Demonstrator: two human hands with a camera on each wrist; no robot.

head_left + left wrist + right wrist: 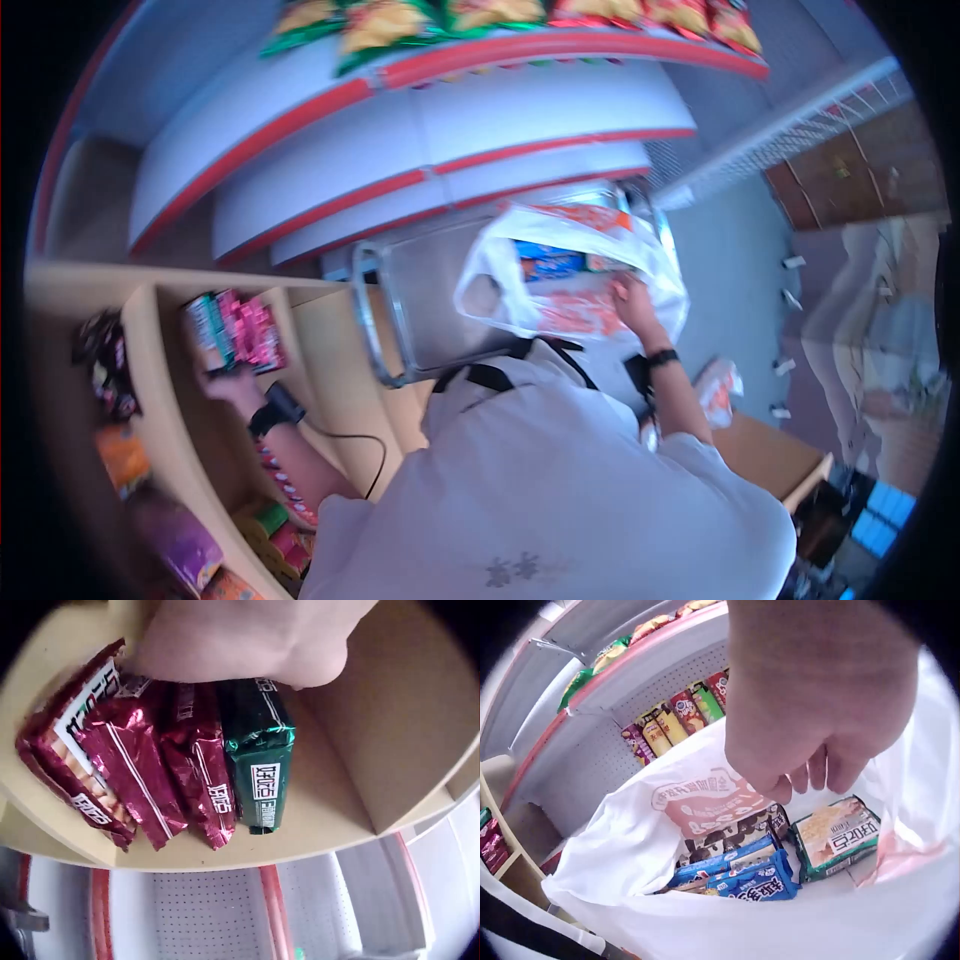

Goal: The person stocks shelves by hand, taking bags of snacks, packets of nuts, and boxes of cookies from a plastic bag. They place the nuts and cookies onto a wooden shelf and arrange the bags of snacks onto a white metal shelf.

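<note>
My left hand is at a row of biscuit packs in a compartment of the wooden shelf. Seen from the left wrist, that hand overlaps the far ends of a green pack and several dark red packs; its fingers are hidden. My right hand reaches into a white plastic bag. From the right wrist, its relaxed fingers point down with nothing between them, just above a green biscuit pack. Blue snack packs lie beside it in the bag.
The bag stands on a metal cart with a tubular handle. White shelves with red edges rise ahead, holding bagged chips. Wooden dividers flank the left compartment, and a cable hangs near the left forearm.
</note>
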